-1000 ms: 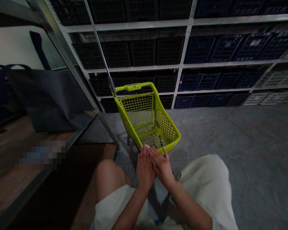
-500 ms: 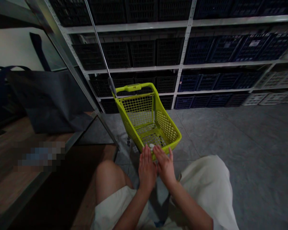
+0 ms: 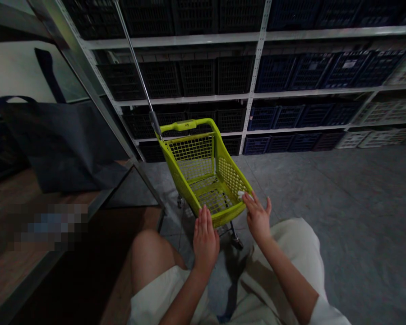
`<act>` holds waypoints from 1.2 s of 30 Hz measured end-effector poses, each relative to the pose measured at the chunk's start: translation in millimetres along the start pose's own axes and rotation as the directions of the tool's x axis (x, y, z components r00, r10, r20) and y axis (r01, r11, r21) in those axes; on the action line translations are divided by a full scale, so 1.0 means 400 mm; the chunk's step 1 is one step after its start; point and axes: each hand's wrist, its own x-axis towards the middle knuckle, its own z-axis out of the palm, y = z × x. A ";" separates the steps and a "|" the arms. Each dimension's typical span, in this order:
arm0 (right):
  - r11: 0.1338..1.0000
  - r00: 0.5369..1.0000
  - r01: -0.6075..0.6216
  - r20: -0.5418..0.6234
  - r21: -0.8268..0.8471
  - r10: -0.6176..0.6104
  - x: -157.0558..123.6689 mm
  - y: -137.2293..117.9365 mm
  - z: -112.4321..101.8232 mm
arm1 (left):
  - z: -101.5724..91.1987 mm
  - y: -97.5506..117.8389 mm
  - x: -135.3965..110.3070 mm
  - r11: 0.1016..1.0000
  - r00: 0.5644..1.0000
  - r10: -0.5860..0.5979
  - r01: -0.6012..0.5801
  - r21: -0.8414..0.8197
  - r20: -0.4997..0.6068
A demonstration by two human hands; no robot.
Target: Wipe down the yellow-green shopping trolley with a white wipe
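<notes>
From here I see a steel shelving rack [image 3: 257,76] storing crates [image 3: 198,76] in four tiers, with one yellow-green shopping cart [image 3: 232,176] parked before it. My left hand [image 3: 205,241] is open against the cart's front rim. My right hand [image 3: 257,215] reaches one small white scrap [image 3: 241,194] at the rim; I cannot tell whether it grips it.

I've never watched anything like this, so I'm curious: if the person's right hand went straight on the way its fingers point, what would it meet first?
The right hand would probably meet the small white thing at its fingertips, then the rim of the lime-green shopping cart just behind it. Depth is hard to judge, so they may already be touching.
</notes>
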 end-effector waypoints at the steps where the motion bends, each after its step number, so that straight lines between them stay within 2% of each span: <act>1: 0.999 1.000 0.023 0.011 0.034 -0.023 -0.016 -0.051 0.012 | 0.003 0.002 -0.001 1.000 1.000 -0.007 0.007 -0.004 -0.002; 4: 0.973 0.985 0.149 0.055 0.176 -0.161 -0.060 -0.201 0.044 | 0.013 -0.003 -0.007 1.000 1.000 -0.008 0.008 0.015 -0.020; 6: 0.946 0.967 0.217 0.080 0.241 -0.242 -0.072 -0.250 0.052 | 0.017 -0.014 -0.011 0.999 1.000 0.005 -0.004 0.041 -0.031; 7: 0.936 0.957 0.243 0.092 0.253 -0.274 -0.071 -0.250 0.050 | 0.017 -0.019 -0.012 0.999 0.999 0.014 -0.012 0.048 -0.031; 9: 0.929 0.942 0.285 0.112 0.236 -0.317 -0.057 -0.201 0.036 | 0.013 -0.029 -0.012 0.998 0.999 0.028 -0.027 0.051 -0.018; 11: 0.943 0.944 0.286 0.120 0.170 -0.308 -0.032 -0.105 0.014 | 0.005 -0.033 -0.011 0.999 0.999 0.034 -0.034 0.042 0.002; 14: 0.986 0.985 0.163 0.056 0.020 -0.164 0.005 0.037 -0.014 | -0.006 -0.026 -0.008 0.999 0.999 0.031 -0.031 0.034 0.015; 16: 0.997 0.998 0.062 -0.002 -0.043 -0.062 0.016 0.073 -0.017 | -0.009 -0.016 -0.006 0.999 1.000 0.025 -0.025 0.028 0.005; 18: 0.999 1.000 0.014 -0.025 -0.037 -0.015 0.007 0.037 -0.003 | -0.007 -0.006 -0.005 1.000 1.000 0.011 -0.011 0.013 -0.002; 20: 0.999 0.999 0.039 -0.028 0.033 -0.038 -0.017 -0.056 0.021 | -0.001 0.001 -0.005 1.000 1.000 -0.003 0.003 -0.001 -0.001; 23: 0.975 0.989 0.143 0.016 0.171 -0.148 -0.058 -0.211 0.051 | 0.011 0.000 -0.007 1.000 1.000 -0.010 0.010 0.028 -0.016; 25: 0.952 0.974 0.198 0.065 0.234 -0.218 -0.069 -0.259 0.053 | 0.014 -0.008 -0.010 0.999 1.000 -0.003 0.005 0.052 -0.024; 26: 0.943 0.964 0.223 0.089 0.248 -0.252 -0.068 -0.256 0.049 | 0.014 -0.014 -0.011 0.998 1.000 0.003 -0.002 0.056 -0.020; 28: 0.932 0.943 0.274 0.124 0.238 -0.309 -0.051 -0.197 0.031 | 0.008 -0.024 -0.012 0.999 1.000 0.016 -0.016 0.045 0.005; 30: 0.943 0.942 0.279 0.141 0.180 -0.306 -0.023 -0.091 0.006 | 0.000 -0.029 -0.011 0.999 0.999 0.026 -0.027 0.031 0.021; 33: 0.987 0.983 0.159 0.087 0.033 -0.161 0.019 0.055 -0.025 | -0.007 -0.023 -0.008 1.000 1.000 0.024 -0.024 0.019 0.004; 35: 0.997 0.997 0.070 0.034 -0.045 -0.069 0.029 0.080 -0.029 | -0.007 -0.012 -0.005 1.000 1.000 0.014 -0.014 0.010 -0.010; 36: 0.997 0.999 0.043 0.022 -0.060 -0.042 0.027 0.064 -0.025 | -0.006 -0.006 -0.004 1.000 1.000 0.008 -0.008 0.005 -0.013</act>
